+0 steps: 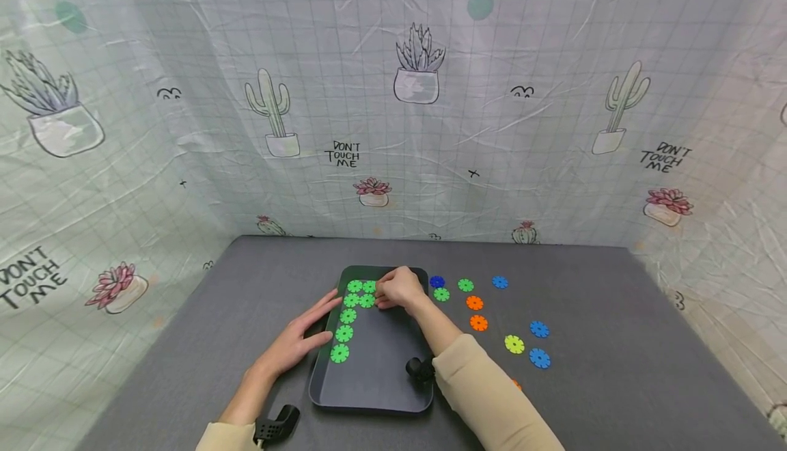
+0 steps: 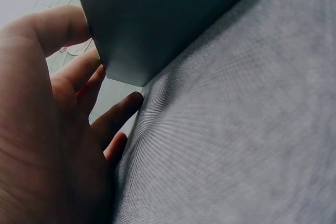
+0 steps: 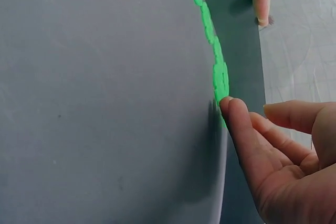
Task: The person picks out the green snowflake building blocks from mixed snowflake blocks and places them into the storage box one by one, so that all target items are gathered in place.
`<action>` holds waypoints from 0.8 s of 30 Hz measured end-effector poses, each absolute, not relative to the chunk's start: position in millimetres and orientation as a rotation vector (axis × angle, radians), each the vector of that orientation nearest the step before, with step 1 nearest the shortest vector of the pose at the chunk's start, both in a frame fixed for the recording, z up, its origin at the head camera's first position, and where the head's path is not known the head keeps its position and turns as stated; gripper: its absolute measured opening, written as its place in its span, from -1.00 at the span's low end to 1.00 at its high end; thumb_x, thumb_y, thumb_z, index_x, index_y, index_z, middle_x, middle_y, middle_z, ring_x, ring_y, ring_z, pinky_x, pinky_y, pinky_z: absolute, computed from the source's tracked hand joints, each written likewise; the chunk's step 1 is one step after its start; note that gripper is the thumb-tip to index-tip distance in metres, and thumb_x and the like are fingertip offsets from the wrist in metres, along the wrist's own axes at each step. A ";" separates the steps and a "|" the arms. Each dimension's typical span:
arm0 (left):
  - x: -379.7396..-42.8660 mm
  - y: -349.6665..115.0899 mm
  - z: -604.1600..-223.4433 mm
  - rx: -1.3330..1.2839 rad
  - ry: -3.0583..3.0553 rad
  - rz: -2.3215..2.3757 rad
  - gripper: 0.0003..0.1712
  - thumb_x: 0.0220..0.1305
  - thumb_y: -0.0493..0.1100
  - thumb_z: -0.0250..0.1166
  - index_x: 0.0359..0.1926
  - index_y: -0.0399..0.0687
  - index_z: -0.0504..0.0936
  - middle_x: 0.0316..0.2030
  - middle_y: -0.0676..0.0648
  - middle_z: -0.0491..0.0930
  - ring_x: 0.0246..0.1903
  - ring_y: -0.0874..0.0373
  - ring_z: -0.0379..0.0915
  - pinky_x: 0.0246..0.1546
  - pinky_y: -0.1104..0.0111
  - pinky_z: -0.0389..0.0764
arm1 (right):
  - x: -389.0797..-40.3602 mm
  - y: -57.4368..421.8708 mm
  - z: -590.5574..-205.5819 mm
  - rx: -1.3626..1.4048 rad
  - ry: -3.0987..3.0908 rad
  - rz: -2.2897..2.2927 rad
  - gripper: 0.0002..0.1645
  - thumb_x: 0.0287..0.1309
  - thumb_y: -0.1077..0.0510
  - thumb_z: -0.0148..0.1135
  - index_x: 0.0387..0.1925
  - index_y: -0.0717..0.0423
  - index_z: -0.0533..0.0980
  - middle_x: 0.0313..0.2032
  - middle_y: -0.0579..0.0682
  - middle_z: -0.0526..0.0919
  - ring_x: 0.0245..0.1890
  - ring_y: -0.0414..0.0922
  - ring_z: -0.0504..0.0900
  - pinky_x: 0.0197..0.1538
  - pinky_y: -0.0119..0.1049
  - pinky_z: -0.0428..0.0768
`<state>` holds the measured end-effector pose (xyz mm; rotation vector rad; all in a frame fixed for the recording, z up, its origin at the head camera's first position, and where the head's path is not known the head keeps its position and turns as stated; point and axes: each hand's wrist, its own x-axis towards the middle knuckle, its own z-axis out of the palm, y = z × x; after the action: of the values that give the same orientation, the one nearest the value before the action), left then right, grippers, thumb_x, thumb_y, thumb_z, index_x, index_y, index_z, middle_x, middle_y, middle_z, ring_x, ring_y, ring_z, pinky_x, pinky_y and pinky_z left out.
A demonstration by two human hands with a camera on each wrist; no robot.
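A dark tray lies on the table with several flat green notched discs along its left side and far end. My left hand rests at the tray's left rim, fingers stretched; in the left wrist view its fingers touch the tray wall. My right hand reaches over the far end of the tray. In the right wrist view its fingertips touch a green disc, and another digit stands apart from them. Part of that disc is hidden behind the fingers.
Right of the tray lie loose discs: dark blue, green, orange, yellow and lighter blue. An orange one is partly covered by the right sleeve. A printed curtain stands behind the grey table.
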<state>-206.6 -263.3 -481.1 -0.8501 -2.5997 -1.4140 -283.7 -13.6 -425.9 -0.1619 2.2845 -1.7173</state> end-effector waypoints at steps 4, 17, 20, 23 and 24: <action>-206.3 -263.4 -480.0 -0.850 -2.599 -1.421 -0.33 0.45 -0.21 0.22 0.51 -0.18 0.29 0.55 -0.11 0.05 0.50 -0.22 -0.09 0.31 -0.34 0.03 | -284.8 -10.2 -421.4 -0.187 2.226 -1.738 -0.69 0.31 0.36 0.20 0.01 0.50 0.61 -0.25 0.29 0.73 -0.26 0.11 0.77 -0.20 -0.12 0.72; -207.2 -264.9 -481.0 -0.855 -2.597 -1.412 -0.33 0.44 -0.21 0.22 0.51 -0.17 0.29 0.55 -0.11 0.06 0.50 -0.23 -0.09 0.30 -0.35 0.03 | -286.3 12.8 -387.8 -0.238 2.068 -1.817 -0.56 0.32 0.27 0.27 0.17 0.43 0.54 -0.06 0.26 0.71 -0.11 0.11 0.75 -0.08 -0.11 0.69; -207.0 -264.9 -481.3 -0.858 -2.597 -1.407 -0.33 0.44 -0.21 0.23 0.50 -0.18 0.29 0.55 -0.10 0.06 0.50 -0.22 -0.09 0.30 -0.35 0.03 | -286.2 22.8 -381.3 -0.256 2.078 -1.816 -0.56 0.32 0.26 0.28 0.17 0.38 0.55 -0.02 0.25 0.70 -0.09 0.12 0.74 -0.05 -0.09 0.68; -207.2 -265.2 -482.1 -0.863 -2.595 -1.397 -0.33 0.44 -0.21 0.23 0.50 -0.18 0.30 0.55 -0.10 0.06 0.50 -0.21 -0.08 0.29 -0.35 0.04 | -285.9 35.9 -375.6 -0.281 2.086 -1.807 -0.53 0.33 0.25 0.28 0.21 0.36 0.53 0.03 0.26 0.67 -0.05 0.14 0.72 0.01 -0.06 0.66; -207.3 -265.4 -482.3 -0.865 -2.594 -1.394 -0.33 0.44 -0.21 0.23 0.50 -0.18 0.30 0.55 -0.10 0.06 0.50 -0.21 -0.08 0.29 -0.35 0.04 | -286.2 40.8 -374.7 -0.295 2.086 -1.801 -0.52 0.34 0.24 0.27 0.23 0.36 0.51 0.05 0.28 0.66 -0.03 0.15 0.71 0.02 -0.06 0.65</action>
<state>-207.3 -265.4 -482.3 -0.8650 -2.5943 -1.3941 -286.2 40.8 -374.7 -0.2950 2.0862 -1.8013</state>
